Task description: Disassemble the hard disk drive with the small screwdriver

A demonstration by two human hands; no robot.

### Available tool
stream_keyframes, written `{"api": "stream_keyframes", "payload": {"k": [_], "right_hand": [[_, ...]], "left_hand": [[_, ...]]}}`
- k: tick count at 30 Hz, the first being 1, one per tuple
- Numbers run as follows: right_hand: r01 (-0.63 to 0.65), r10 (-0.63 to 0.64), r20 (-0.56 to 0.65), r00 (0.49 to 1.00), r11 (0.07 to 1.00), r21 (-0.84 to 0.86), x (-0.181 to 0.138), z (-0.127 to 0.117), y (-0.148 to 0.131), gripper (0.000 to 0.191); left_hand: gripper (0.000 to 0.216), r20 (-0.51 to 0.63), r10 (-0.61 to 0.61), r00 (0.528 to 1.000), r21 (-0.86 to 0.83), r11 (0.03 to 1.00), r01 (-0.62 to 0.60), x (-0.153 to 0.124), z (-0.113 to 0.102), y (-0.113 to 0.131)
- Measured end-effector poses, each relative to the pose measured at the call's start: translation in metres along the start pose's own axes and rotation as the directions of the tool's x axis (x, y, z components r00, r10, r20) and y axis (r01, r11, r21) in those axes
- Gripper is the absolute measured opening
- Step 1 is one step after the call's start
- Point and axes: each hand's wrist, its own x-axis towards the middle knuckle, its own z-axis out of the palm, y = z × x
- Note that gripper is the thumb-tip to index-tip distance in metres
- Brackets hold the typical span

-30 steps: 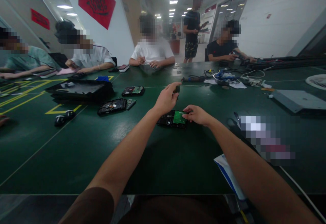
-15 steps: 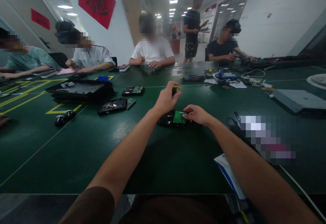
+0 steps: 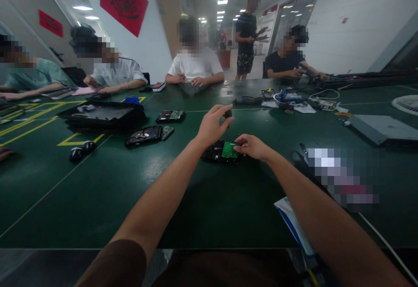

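Fingers of the left hand (image 3: 211,126) pinch a screwdriver (image 3: 227,114) held upright over the drive (image 3: 214,152), while the right hand (image 3: 253,146) grips the drive's right edge beside its green board (image 3: 229,150), flat on the table (image 3: 98,182).

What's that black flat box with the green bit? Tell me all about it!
It is a hard drive, a flat black case, metal by its look, lying flat on the dark green table. A green circuit board faces up on its right part. The right hand touches its right edge; the left hand holds a screwdriver upright over it.
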Motion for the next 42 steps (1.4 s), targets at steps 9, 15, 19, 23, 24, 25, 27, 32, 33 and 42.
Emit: {"api": "stream_keyframes", "payload": {"k": [9, 15, 19, 23, 24, 25, 27, 32, 33, 42], "right_hand": [[-0.002, 0.002, 0.0, 1.0, 1.0, -0.008, 0.0029, -0.0003, 0.0054, 0.029], [-0.002, 0.002, 0.001, 1.0, 1.0, 0.018, 0.004, 0.0001, 0.0073, 0.029], [0.001, -0.001, -0.009, 1.0, 1.0, 0.017, 0.0045, 0.0005, 0.0083, 0.03], [0.013, -0.013, -0.015, 1.0, 1.0, 0.009, 0.0051, 0.0006, 0.0094, 0.029], [0.014, -0.014, -0.013, 1.0, 1.0, 0.008, 0.0053, 0.0006, 0.0094, 0.029], [0.013, -0.013, -0.01, 1.0, 1.0, 0.007, 0.0055, 0.0005, 0.0093, 0.028], [0.008, -0.008, -0.007, 1.0, 1.0, 0.007, 0.0057, 0.0003, 0.009, 0.027], [0.008, -0.007, -0.017, 1.0, 1.0, 0.008, 0.0049, 0.0006, 0.0073, 0.027], [0.004, -0.004, -0.018, 1.0, 1.0, 0.007, 0.0046, 0.0008, 0.0069, 0.027], [-0.027, 0.027, -0.01, 1.0, 1.0, 0.016, 0.0022, 0.0009, 0.0033, 0.03]], "left_hand": [[0.029, -0.08, -0.051, 0.995, -0.034, 0.998, 0.049, -0.0002, 0.0016, 0.0003], [0.029, -0.059, -0.011, 0.998, -0.012, 1.0, 0.01, 0.0014, -0.0017, 0.0012], [0.025, -0.074, -0.017, 0.997, -0.001, 1.0, 0.017, 0.003, -0.0031, 0.0033], [0.02, -0.106, -0.019, 0.994, -0.03, 0.999, 0.016, 0.0036, -0.0025, 0.0036], [0.019, -0.123, -0.016, 0.992, -0.039, 0.999, 0.012, 0.0036, -0.0024, 0.0035], [0.019, -0.139, -0.015, 0.99, -0.045, 0.999, 0.009, 0.0035, -0.0023, 0.0035], [0.02, -0.163, -0.016, 0.986, -0.05, 0.999, 0.008, 0.0033, -0.0024, 0.0035], [0.016, -0.162, 0.01, 0.987, -0.046, 0.999, -0.017, 0.0029, -0.0025, 0.0034], [0.015, -0.158, 0.013, 0.987, -0.039, 0.999, -0.019, 0.0029, -0.0023, 0.0033], [0.025, -0.064, 0.006, 0.998, -0.011, 1.0, -0.007, 0.0037, -0.0027, 0.0062]]}}
